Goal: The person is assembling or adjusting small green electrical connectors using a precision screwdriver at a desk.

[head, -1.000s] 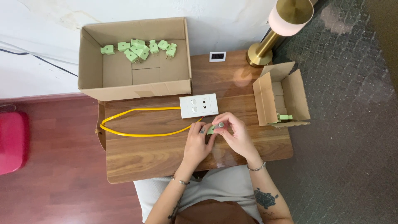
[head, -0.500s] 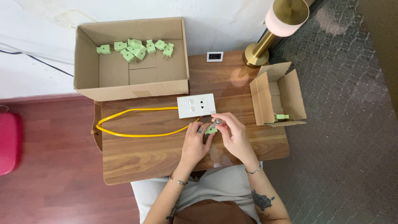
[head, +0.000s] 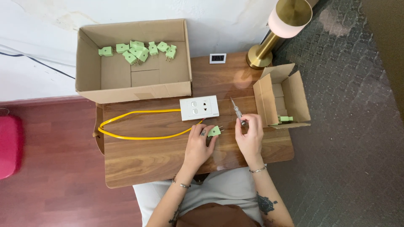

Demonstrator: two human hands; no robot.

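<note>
Left hand [head: 198, 145] pinching a green plug [head: 214, 131] at frame centre, fingers closed on it; right hand [head: 250, 136] gripping a screwdriver [head: 237, 112]. Mid-assembly, seemingly. Next: bringing tip to plug screw, steadily.

brass lamp [head: 269, 46], small display [head: 217, 58], red stool [head: 8, 147]

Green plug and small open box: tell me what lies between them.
In the head view, the right hand with a screwdriver lies between the green plug, held by the left hand, and the small open box; otherwise bare wooden table.
</note>
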